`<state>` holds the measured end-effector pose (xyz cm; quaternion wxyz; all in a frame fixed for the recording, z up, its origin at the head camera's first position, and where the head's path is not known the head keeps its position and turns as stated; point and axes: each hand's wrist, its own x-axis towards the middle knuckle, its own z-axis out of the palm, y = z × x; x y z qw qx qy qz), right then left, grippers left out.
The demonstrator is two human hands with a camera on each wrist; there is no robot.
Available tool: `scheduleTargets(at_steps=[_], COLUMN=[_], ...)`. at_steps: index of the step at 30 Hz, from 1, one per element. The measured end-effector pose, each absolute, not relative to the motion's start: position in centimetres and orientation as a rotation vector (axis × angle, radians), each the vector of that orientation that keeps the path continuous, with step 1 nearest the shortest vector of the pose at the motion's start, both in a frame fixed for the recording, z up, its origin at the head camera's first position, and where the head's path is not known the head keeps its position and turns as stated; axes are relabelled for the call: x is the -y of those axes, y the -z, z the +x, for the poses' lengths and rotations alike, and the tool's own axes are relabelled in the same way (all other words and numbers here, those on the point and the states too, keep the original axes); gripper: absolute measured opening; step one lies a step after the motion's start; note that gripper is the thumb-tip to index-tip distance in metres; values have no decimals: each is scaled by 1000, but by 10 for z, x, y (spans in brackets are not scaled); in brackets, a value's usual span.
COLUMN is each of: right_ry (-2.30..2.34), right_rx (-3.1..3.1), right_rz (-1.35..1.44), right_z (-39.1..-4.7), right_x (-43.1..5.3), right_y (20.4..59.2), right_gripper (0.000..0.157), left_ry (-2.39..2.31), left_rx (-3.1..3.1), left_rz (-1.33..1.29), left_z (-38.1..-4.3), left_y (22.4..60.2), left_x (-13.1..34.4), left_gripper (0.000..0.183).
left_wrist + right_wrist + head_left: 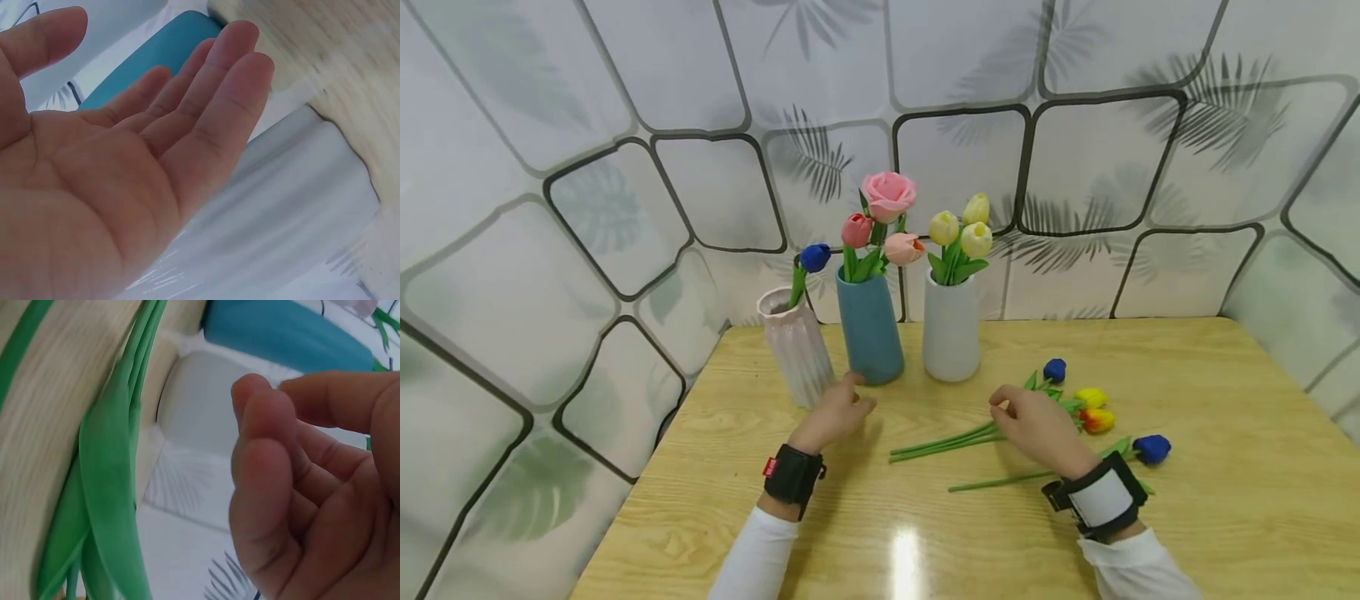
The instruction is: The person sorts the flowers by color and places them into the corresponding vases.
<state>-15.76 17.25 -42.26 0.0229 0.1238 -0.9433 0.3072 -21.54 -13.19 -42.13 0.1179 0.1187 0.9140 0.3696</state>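
Near the base of the pale pink ribbed vase (pixel 799 354) is my left hand (pixel 833 415), holding nothing; its fingers look fairly straight in the left wrist view. Whether they touch the vase, I cannot tell. That vase holds one blue tulip (pixel 815 258). My right hand (pixel 1041 427) hovers over a bunch of tulips with green stems (pixel 947 445) lying on the table. Its fingers are loosely bent, thumb near the index finger, and nothing is between them. Yellow tulip (pixel 1091 397), orange-red tulip (pixel 1098 421) and blue tulip (pixel 1055 371) heads show beyond it.
A teal vase (pixel 871 333) holds a pink rose (pixel 889 197) and tulips. Beside it, a white vase (pixel 951 337) holds cream tulips (pixel 976 239). Another blue tulip (pixel 1152 450) lies nearer on the wooden table (pixel 1247 392). A patterned curtain (pixel 1097 167) hangs behind.
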Motion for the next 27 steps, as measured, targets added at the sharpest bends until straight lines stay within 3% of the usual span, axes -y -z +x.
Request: scheduleTargets(at_steps=[15,27], right_ry=[-737,-495], right_rx=[3113,3072], right_rz=[365,503], right_z=[-156,-157], right_x=[-156,-144], right_y=[441,459], right_gripper=[29,7], left_ry=[-1108,-1079], left_rx=[-2685,-2724], left_rz=[299,305], left_z=[-214,-213], left_y=[419,416], left_x=[144,144], left_gripper=[46,41])
